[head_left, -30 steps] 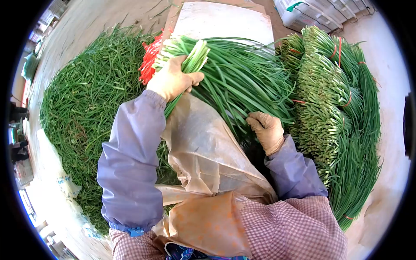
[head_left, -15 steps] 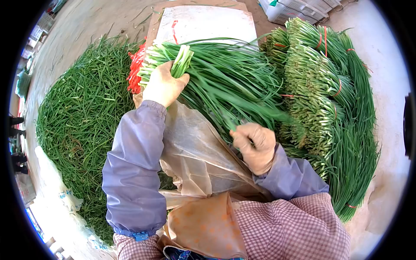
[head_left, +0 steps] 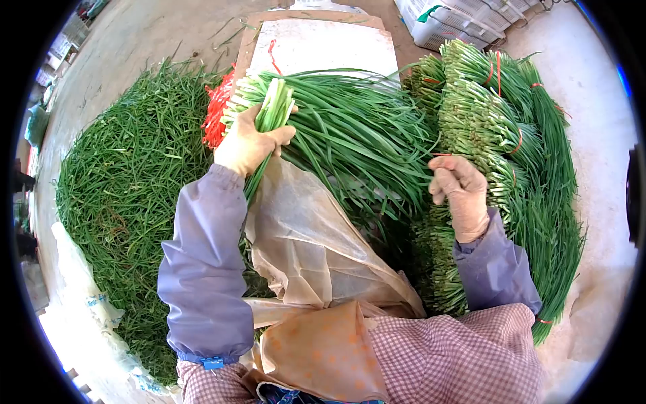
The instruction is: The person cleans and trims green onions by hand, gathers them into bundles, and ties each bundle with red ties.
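Stems of a small bunch of garlic chives (head_left: 274, 106) are gripped in my left hand (head_left: 249, 143), which looks thinly gloved. Their pale cut ends point up, and leaves hang below my wrist. Right behind it lies a larger loose pile of garlic chives (head_left: 356, 114), white ends left and green tips right. My right hand (head_left: 461, 195) is raised at the tips of that pile, beside the stacked bundles. Its fingers are curled in; whether anything is between them cannot be made out.
Tied chive bundles (head_left: 481, 128) with red bands are stacked at right. A big heap of loose green leaves (head_left: 134, 168) lies at left. Red ties (head_left: 217, 111) hang beside the white board (head_left: 323, 44). Brownish plastic sheeting (head_left: 303, 229) drapes before me. White crates (head_left: 451, 23) stand behind.
My right hand has moved right and up, away from the leaves in front of me. My left hand still holds the small bunch, whose leaves now hang down by my wrist.
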